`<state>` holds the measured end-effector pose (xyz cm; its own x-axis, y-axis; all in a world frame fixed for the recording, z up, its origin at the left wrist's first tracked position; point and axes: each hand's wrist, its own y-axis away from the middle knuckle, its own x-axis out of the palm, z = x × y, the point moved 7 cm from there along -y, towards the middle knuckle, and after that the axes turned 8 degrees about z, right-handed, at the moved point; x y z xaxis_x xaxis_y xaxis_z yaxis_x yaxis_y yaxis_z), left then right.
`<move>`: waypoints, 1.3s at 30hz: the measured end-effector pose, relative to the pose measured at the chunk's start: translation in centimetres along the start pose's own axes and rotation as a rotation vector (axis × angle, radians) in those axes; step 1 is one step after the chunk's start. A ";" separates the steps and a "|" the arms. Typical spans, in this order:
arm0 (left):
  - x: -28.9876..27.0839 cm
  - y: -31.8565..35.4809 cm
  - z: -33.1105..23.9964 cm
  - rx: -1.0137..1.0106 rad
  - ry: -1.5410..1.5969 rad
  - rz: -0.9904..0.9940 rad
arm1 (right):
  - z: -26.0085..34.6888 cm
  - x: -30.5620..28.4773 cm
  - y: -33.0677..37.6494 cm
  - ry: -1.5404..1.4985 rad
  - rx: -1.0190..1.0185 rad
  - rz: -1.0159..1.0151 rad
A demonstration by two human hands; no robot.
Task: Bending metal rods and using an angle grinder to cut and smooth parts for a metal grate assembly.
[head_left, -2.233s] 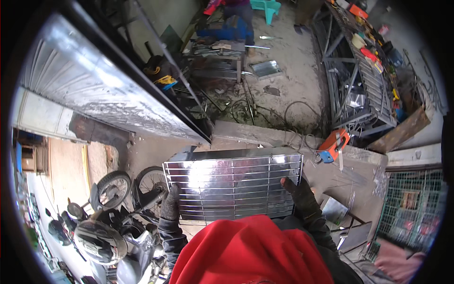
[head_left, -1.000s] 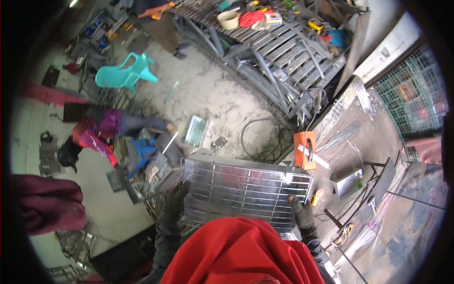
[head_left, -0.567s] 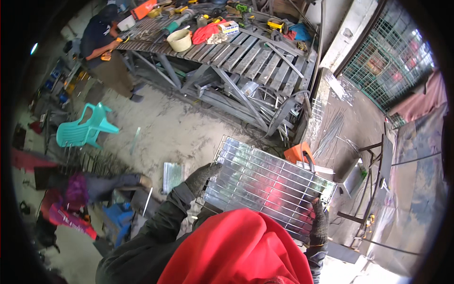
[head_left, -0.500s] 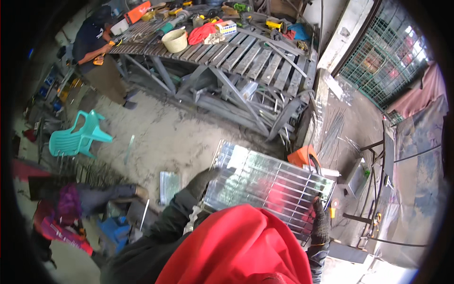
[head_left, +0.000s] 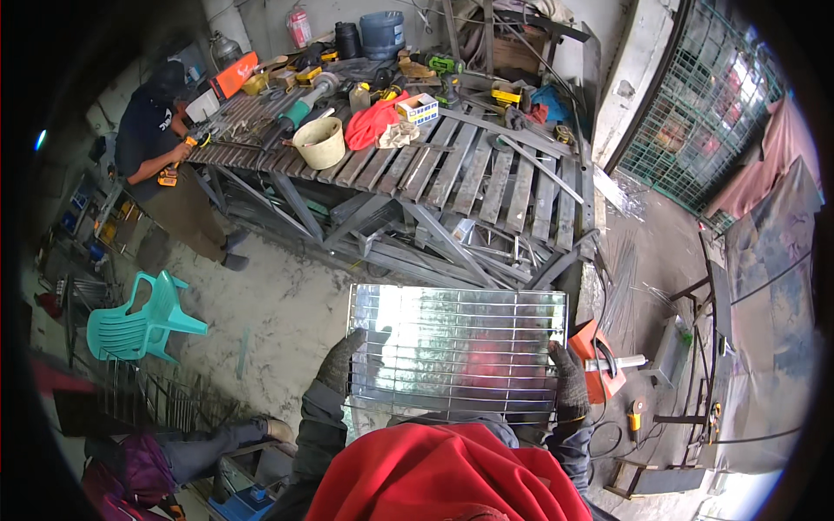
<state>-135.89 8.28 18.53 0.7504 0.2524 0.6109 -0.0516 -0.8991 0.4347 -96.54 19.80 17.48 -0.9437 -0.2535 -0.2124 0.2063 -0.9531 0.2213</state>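
Note:
A shiny metal sheet (head_left: 426,326) with a wire grid rack (head_left: 512,303) over its face spans the space between my two gloved hands. My left hand (head_left: 340,361) is closed on the left edge, its thumb lying over the wires. On the opposite side my right hand (head_left: 570,382) grips the right edge, fingertips near the corner wires. The sheet mirrors a red patch and bright light. Red cloth (head_left: 452,478) below the rack covers part of my forearms. Whether the sheet and rack are joined cannot be seen.
Ahead stands a slatted metal workbench (head_left: 469,165) carrying tools, a white bucket (head_left: 319,143) and red cloth. A co-worker (head_left: 156,139) holds a yellow power tool at its left end. A green chair (head_left: 143,317), another seated person (head_left: 139,464) and an orange machine (head_left: 598,360) surround me.
The sheet and rack have swung from a slant to nearly level and shifted slightly left. Both hands have kept their hold, and my view has tilted up toward the workbench.

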 end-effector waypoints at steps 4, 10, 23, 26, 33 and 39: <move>1.0 -6.4 -5.9 0.107 -0.154 -0.060 | 2.0 -1.4 -7.3 -0.053 -0.095 -0.004; 2.1 -17.0 -15.3 0.124 -0.576 -0.182 | 6.9 -3.5 -19.3 -0.548 0.051 -0.053; 3.5 -41.7 -22.2 0.331 -0.729 0.250 | 7.1 -6.7 -35.2 -0.659 0.087 -0.088; 4.9 -43.8 -21.9 0.033 -0.449 0.127 | 8.7 -5.4 -36.7 -0.693 0.124 -0.097; 5.7 -47.4 -23.7 0.270 -0.754 0.410 | 10.8 -5.3 -38.0 -0.705 0.131 -0.099; 5.3 -49.5 -23.7 0.358 -0.758 0.416 | 10.9 -5.7 -39.9 -0.679 0.162 -0.146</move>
<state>-144.98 62.61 15.94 0.9531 -0.3019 0.0220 -0.3012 -0.9531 -0.0285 -102.19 61.07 20.21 -0.9224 0.0843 0.3769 0.0737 -0.9195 0.3860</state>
